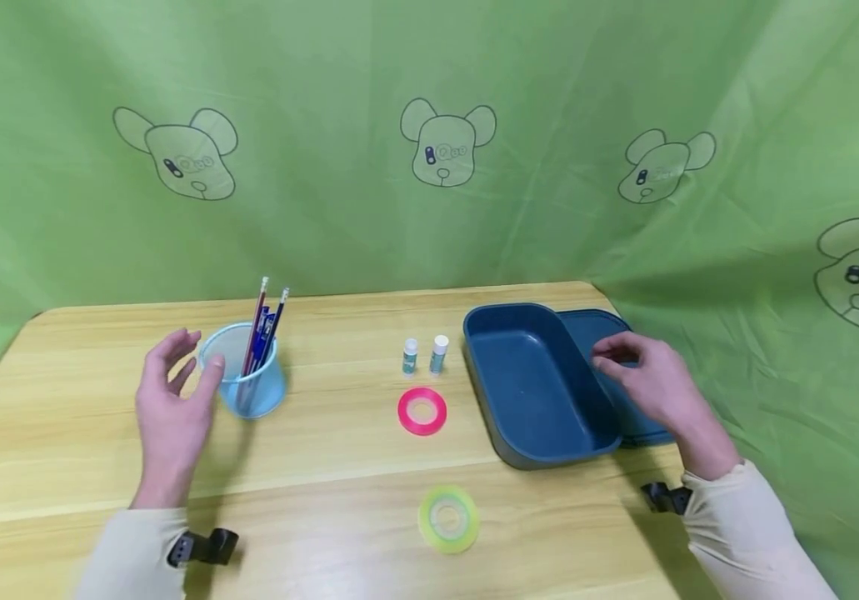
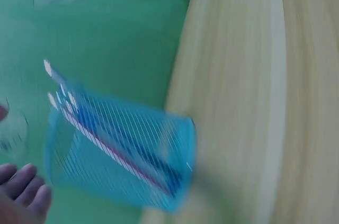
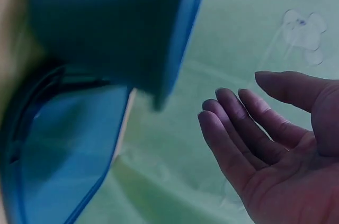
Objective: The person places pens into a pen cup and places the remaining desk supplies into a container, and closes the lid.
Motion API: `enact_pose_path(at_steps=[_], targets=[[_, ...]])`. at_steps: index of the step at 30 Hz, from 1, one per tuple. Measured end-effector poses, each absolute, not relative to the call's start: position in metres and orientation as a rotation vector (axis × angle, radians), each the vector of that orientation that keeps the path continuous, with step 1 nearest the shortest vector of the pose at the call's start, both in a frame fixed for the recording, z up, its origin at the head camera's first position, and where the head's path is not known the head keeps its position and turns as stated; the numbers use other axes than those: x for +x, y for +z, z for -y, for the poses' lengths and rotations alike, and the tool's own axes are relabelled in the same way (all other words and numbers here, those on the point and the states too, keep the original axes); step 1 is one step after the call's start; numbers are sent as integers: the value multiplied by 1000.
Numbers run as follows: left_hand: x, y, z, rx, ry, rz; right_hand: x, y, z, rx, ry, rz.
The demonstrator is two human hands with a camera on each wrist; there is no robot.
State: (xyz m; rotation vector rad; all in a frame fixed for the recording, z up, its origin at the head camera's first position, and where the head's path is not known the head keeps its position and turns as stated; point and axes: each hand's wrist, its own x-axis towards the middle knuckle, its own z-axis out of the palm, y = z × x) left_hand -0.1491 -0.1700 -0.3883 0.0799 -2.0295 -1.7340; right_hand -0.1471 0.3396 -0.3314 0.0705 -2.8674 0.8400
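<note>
We see the left hand (image 1: 177, 412) raised beside the cup (image 1: 262, 398), toward the desk's (image 1: 324, 475) far edge, fingers curved, thumb apart; its grip is released, holding nothing. The right hand (image 1: 652, 382) hangs over the lid (image 1: 586, 327), loosely bent, likewise slack. The cup stands upright (its pencils (image 1: 257, 315) lean right); the box (image 1: 530, 383), by the far right corner, runs lengthwise far to near, slanting right.

Blue box (image 1: 537, 392), left fingers (image 1: 162, 353) near cup (image 1: 267, 388)
</note>
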Motion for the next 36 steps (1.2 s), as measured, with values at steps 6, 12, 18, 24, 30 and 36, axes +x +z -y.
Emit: enact_pose_path(at_steps=[6, 12, 18, 24, 30, 36], targets=[[-132, -371, 122, -201, -1733, 2003, -149, -345, -352, -10, 858, 2902], [-119, -367, 79, -556, -1769, 2307, -152, -353, -356, -61, 886, 2926], [-108, -375, 46, -754, -1751, 2615, -151, -361, -359, -86, 941, 2935], [-92, -384, 20, -1101, -1422, 2861, -151, -368, -359, -102, 932, 2943], [-79, -391, 5, -1325, -1057, 2892, -152, -372, -358, -89, 875, 2947], [-76, -402, -1, -1395, -917, 2882, -152, -372, -357, -98, 869, 2947]])
